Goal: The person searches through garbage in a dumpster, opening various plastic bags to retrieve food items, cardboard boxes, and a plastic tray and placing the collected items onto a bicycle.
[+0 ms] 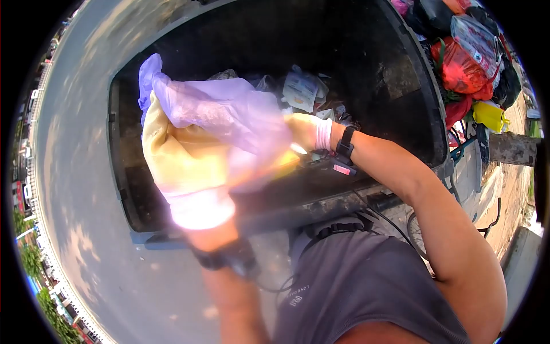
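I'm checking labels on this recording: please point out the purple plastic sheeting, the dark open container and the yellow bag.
Purple plastic sheeting (pixel 238 112): head view, middle of its upper face.
Dark open container (pixel 344 40): head view, bare inner wall.
Yellow bag (pixel 488 116): head view, middle of its front.

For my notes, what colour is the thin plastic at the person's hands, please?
Pale purple, partly see-through; the plastic shows best in the head view.
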Demonstrator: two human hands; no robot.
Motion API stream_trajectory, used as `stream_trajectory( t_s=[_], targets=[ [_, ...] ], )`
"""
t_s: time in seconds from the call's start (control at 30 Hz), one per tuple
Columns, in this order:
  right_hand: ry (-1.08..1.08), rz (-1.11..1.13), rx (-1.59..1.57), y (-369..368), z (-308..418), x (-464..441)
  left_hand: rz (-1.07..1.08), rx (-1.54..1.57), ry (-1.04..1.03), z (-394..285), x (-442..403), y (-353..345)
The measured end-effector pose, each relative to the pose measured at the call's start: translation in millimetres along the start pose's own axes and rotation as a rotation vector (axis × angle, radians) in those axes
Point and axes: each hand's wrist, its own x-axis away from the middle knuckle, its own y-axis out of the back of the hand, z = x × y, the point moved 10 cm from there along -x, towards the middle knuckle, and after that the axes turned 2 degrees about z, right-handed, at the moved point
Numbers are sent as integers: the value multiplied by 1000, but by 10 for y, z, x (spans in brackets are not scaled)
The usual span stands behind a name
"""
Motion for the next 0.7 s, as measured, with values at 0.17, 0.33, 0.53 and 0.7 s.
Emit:
stream_trajectory(
  t_s=[0.17, 0.33, 0.53, 0.7],
  targets=[
    [-96, 110, -680, -300, 215, -89, 10, -659, -562, 43, 140, -38],
    [-210, 159, -1166, -688, 441, -205, -48, -116, -140, 86, 51, 109],
    [-213, 6, -1077, -532, 190, -71, -156, 203, 187, 64, 138, 263],
    [502, -138, 351, -498, 706, -79, -152, 165, 166, -64, 196, 211]
  ],
)
